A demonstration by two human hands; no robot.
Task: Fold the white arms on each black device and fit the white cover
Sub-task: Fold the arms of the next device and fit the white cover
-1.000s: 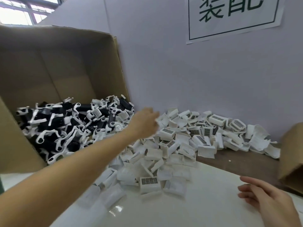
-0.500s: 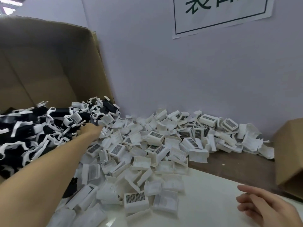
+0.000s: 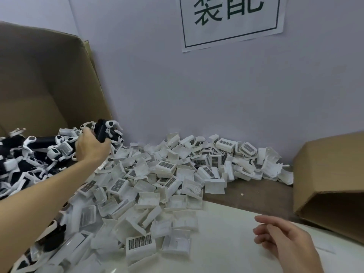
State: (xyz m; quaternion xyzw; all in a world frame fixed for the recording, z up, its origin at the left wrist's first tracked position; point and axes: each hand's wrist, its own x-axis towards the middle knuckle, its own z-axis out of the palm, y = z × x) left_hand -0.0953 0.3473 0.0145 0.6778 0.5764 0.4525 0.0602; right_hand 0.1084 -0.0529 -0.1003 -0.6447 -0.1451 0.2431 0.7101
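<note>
My left hand [image 3: 91, 146] reaches into the big cardboard box [image 3: 45, 79] at the left and grips a black device [image 3: 104, 130] with white arms sticking out, lifted above the heap of black devices [image 3: 29, 154]. A wide pile of white covers [image 3: 161, 180], many with dark grilles, spreads across the middle of the table up to the wall. My right hand [image 3: 285, 239] hovers low at the right over the white table [image 3: 226, 243], fingers relaxed, holding nothing.
A second cardboard box [image 3: 331, 174] lies on its side at the right edge. A brown strip of table [image 3: 256, 196] runs between the covers and that box. A grey wall with a printed paper sign [image 3: 232, 18] stands behind.
My left hand swung from the white covers to the box at the left and took hold of a black device, lifting it. The right hand stayed low at the right.
</note>
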